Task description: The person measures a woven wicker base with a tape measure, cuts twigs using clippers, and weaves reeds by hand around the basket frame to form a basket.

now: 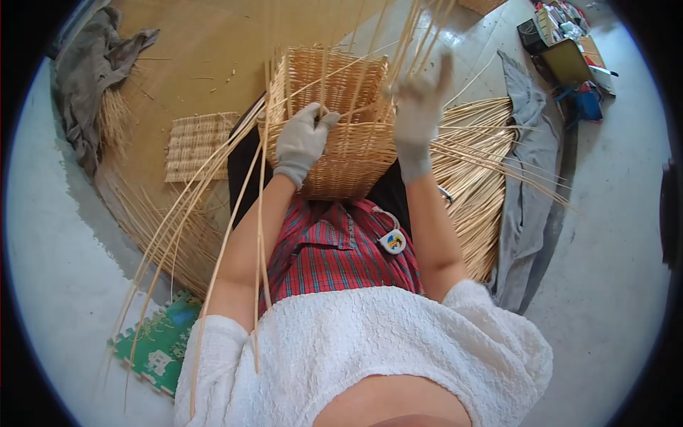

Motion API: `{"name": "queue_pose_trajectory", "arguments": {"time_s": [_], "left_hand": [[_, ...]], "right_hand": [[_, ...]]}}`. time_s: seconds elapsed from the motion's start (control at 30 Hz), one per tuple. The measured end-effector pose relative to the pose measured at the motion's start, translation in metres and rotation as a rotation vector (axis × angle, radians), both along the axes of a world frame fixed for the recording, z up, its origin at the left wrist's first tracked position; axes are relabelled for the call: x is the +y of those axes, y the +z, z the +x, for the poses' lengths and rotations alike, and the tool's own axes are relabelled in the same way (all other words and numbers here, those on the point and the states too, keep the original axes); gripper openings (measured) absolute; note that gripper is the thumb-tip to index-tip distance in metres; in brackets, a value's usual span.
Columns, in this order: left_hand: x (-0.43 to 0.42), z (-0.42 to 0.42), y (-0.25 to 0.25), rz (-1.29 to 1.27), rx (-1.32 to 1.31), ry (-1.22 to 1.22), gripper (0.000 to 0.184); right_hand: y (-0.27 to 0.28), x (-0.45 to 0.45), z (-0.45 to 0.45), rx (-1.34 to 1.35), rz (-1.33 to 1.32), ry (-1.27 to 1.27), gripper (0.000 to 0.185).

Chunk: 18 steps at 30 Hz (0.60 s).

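Note:
A half-woven wicker basket (pixel 334 160) rests on my lap, with long upright canes rising from its edge. My left hand (pixel 302 142), in a pale work glove, is closed at the near rim, thumb and fingers pinching a wicker cane there. My right hand (pixel 418 117), gloved too, is raised beside the basket's right corner, close to several upright canes. Motion smears its fingers; one seems to point upward, and whether it holds a cane cannot be made out. Loose cane ends (pixel 192 192) hang from the basket's left side across my left forearm.
A large bundle of canes (pixel 473 192) lies on grey cloth (pixel 530 192) at the right. To the left are a flat woven panel (pixel 199 146), more thin canes (pixel 167 228) and a green foam mat (pixel 160 341). A cluttered box (pixel 569 60) stands at upper right.

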<state>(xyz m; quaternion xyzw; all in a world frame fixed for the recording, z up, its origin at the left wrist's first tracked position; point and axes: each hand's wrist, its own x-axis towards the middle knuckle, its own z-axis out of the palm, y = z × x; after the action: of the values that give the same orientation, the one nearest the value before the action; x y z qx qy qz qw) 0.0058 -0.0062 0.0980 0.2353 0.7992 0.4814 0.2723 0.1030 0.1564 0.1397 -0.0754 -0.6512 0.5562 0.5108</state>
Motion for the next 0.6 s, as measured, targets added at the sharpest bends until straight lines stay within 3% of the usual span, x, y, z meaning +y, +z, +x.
{"name": "queue_pose_trajectory", "arguments": {"time_s": [0.03,0.1,0.13,0.17,0.23,0.27,0.3,0.37,0.4,0.47,0.53,0.6], "left_hand": [[0.001,0.009,-0.001,0.018,-0.004,-0.002,0.023],[0.007,0.03,-0.004,0.261,0.692,0.327,0.03],[0.01,0.036,-0.007,0.163,1.031,0.129,0.055],[0.016,0.05,-0.008,0.151,1.007,0.106,0.055],[0.041,0.081,0.002,-0.225,0.561,-0.354,0.074],[0.052,0.087,0.01,-0.379,0.594,-0.317,0.068],[0.057,0.084,0.01,-0.378,0.61,-0.332,0.068],[0.058,0.073,0.005,-0.425,0.599,-0.418,0.064],[0.057,0.071,-0.007,-0.35,0.695,-0.382,0.065],[0.055,0.069,-0.025,-0.323,0.745,-0.379,0.068],[0.059,0.064,-0.015,-0.275,0.814,-0.392,0.072],[0.051,0.065,0.01,-0.393,0.73,-0.51,0.074]], "right_hand": [[-0.023,-0.005,0.034,-0.107,-0.112,-0.11,0.034],[-0.042,0.01,0.063,-0.208,-0.204,-0.225,0.026],[-0.051,0.015,0.077,-0.345,-0.104,-0.358,0.021],[-0.058,0.011,0.094,-0.493,-0.014,-0.486,0.017],[-0.015,0.022,0.073,-0.593,0.317,-0.497,0.011],[-0.01,0.039,0.058,-0.571,0.482,-0.475,0.01],[-0.022,0.069,0.047,-0.564,0.473,-0.494,0.01],[-0.049,0.124,0.044,-0.266,-0.636,-0.005,0.013],[-0.042,0.122,0.052,-0.268,-0.63,0.005,0.013],[-0.034,0.096,0.09,-0.205,-0.369,-0.416,0.016],[-0.029,0.081,0.116,-0.224,-0.346,-0.344,0.021],[-0.018,0.051,0.128,-0.204,-0.214,-0.136,0.024]]}}
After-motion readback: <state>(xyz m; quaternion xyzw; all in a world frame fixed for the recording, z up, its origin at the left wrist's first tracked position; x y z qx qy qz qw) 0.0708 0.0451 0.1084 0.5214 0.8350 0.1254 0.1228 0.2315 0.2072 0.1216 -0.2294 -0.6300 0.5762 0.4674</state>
